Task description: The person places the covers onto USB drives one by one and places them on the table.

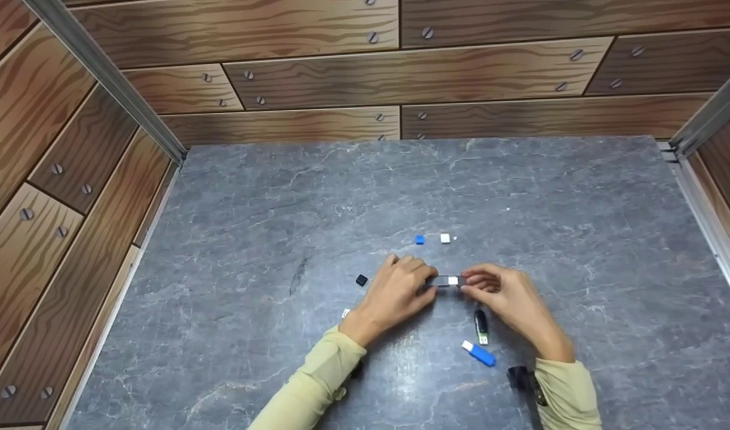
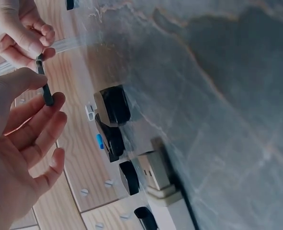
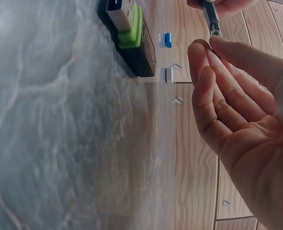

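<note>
Between the two hands is a slim dark USB flash drive (image 1: pixel 441 281), with a bright patch near its right end in the head view. My left hand (image 1: pixel 400 285) pinches one end; in the left wrist view the left hand (image 2: pixel 28 129) has its thumb over the dark stick (image 2: pixel 46 91). The right hand (image 1: pixel 502 292) pinches the opposite end with thumb and fingertips, as the right hand (image 3: pixel 246 91) also shows in its wrist view. A black-and-green flash drive (image 1: pixel 481 327) and a blue flash drive (image 1: pixel 479 353) lie just below the right hand.
Beyond the hands, a small blue cap (image 1: pixel 419 239) and a white cap (image 1: pixel 445 238) rest on the grey marbled table (image 1: pixel 281 197). A small black cap (image 1: pixel 362 280) lies left of the left hand. Near the left wrist is a white flash drive (image 2: pixel 167 199). Wood-patterned walls (image 1: pixel 317 77) border the table.
</note>
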### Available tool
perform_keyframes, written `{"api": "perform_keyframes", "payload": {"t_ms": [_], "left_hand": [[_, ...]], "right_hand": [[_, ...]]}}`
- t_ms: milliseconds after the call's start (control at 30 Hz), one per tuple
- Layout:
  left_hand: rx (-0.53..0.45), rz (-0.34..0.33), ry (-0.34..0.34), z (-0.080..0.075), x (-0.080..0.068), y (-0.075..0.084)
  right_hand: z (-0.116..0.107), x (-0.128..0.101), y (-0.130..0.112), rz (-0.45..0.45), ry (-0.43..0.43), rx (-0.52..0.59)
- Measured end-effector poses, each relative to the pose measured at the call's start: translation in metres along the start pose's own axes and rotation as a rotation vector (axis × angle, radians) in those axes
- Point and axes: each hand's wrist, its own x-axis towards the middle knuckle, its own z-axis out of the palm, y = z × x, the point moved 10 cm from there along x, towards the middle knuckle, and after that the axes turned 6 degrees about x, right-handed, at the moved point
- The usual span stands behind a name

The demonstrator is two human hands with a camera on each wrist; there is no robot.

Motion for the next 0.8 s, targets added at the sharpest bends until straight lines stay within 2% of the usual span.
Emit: {"api": "perform_keyframes", "payload": {"t_ms": [200,367,533,800], "left_hand": [[-0.027,0.017,-0.002,0.0,-0.004,-0.002],[-0.125,0.036,-0.009,0.001,-0.007,-0.002],[-0.24,0.043,-0.011,0.002,-0.01,-0.003],[-0.285,0.067,0.001,-0.002,-0.013,-0.002]], "right_hand": [[0.005,0.0,0.002,0.012,-0.035,-0.002],[0.007,-0.001,0.006,0.026,-0.039,0.021],[0.007,-0.002,0.008,0.035,-0.046,0.091],[0.012,-0.003,0.007,0.036,-0.11,0.212]]}}
